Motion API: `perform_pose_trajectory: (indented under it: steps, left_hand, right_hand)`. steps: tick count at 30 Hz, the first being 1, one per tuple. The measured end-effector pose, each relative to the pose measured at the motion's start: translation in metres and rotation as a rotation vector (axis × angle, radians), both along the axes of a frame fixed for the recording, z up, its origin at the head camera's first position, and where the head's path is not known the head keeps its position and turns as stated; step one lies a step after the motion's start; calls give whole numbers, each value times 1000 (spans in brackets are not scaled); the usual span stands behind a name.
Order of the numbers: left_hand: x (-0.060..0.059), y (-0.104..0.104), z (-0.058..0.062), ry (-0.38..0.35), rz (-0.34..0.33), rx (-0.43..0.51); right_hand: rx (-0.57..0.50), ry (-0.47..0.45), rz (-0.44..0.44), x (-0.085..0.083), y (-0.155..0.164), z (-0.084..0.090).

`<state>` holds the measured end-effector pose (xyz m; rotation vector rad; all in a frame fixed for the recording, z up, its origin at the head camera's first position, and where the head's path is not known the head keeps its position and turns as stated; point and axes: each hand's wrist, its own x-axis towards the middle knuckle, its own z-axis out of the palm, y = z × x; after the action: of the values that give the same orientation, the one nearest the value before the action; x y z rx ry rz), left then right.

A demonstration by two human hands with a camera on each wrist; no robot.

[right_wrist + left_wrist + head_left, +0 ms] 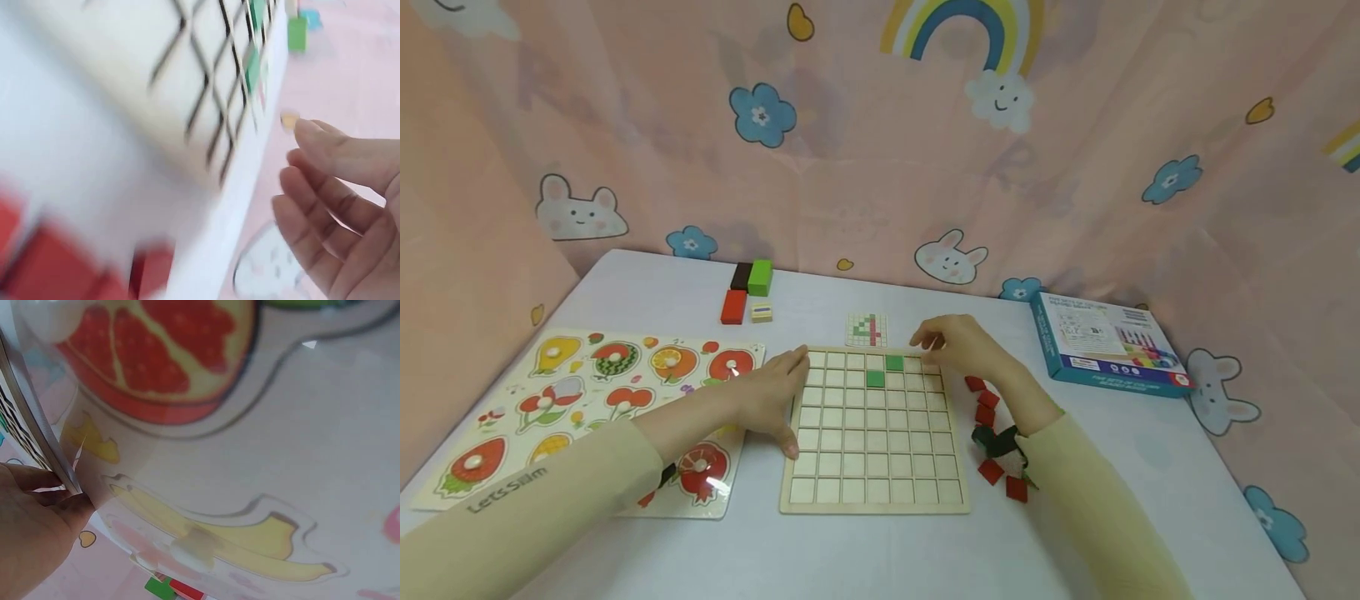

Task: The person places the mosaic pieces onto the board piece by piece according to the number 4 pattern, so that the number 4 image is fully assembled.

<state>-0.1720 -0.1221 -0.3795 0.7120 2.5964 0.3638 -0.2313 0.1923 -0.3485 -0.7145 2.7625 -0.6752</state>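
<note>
A wooden grid board (880, 507) lies flat in the middle of the table. Two green square tiles, the upper one (895, 362) in the top row and the lower one (875, 379) in the second, sit in its cells. My left hand (767, 392) rests along the board's left edge, thumb and fingers spread; the left wrist view shows this hand (37, 525) touching the edge. Above the board's top right corner is my right hand (962, 343). Its fingers are loosely bent with nothing between them, as the right wrist view shows (350, 206).
Loose red tiles (990, 472) and dark green ones (1000, 442) lie right of the board. A small pattern card (867, 330) is behind it. At left lies a fruit puzzle board (587, 400), with coloured blocks (733, 307) beyond. A blue box (1112, 342) stands at right.
</note>
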Motion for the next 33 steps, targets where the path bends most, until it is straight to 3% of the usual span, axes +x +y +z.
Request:
perform_pose_trajectory:
  steps: [8, 14, 24, 33]
  left_hand:
    - [0, -1, 0, -7, 4, 1]
    - [2, 0, 3, -10, 4, 5]
    - [3, -1, 3, -5, 6, 4]
    - [2, -1, 1, -7, 8, -1]
  right_hand:
    - [72, -92, -57, 8, 80, 8]
    - [93, -178, -58, 22, 121, 6]
    - [104, -259, -134, 31, 143, -10]
    - [111, -246, -124, 31, 145, -14]
